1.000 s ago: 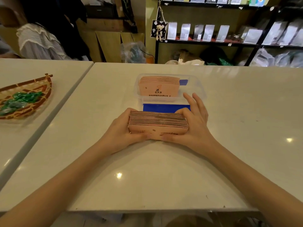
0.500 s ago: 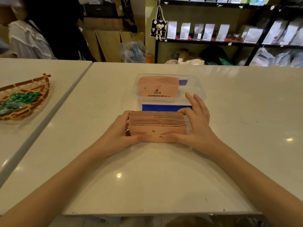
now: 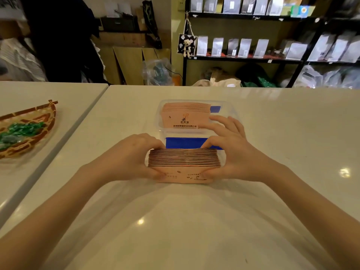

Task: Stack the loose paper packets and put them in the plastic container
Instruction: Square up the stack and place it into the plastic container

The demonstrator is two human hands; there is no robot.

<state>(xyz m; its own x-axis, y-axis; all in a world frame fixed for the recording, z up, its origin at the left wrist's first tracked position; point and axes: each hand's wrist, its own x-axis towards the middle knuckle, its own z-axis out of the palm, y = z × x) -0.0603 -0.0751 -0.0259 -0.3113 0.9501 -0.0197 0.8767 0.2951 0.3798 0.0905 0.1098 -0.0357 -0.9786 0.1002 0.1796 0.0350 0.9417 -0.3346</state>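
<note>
A stack of pink paper packets (image 3: 184, 162) stands on edge on the white table, just in front of the clear plastic container (image 3: 230, 112). My left hand (image 3: 134, 154) presses its left end and my right hand (image 3: 231, 152) presses its right end, thumbs on the printed front face. Inside the container, a second stack of pink packets (image 3: 185, 115) stands in the far part. A blue strip (image 3: 185, 142) shows in the container's near part, right behind the held stack.
A woven basket (image 3: 29, 129) with green wrapped items sits on the neighbouring table at the left, across a seam. A person stands behind that table. Black shelves (image 3: 253, 59) with silver pouches line the back wall, beyond the table's far edge.
The stack in my hands has tipped more upright and its edges look more even. My right fingers have spread a little toward the container. The container's stack has not moved.
</note>
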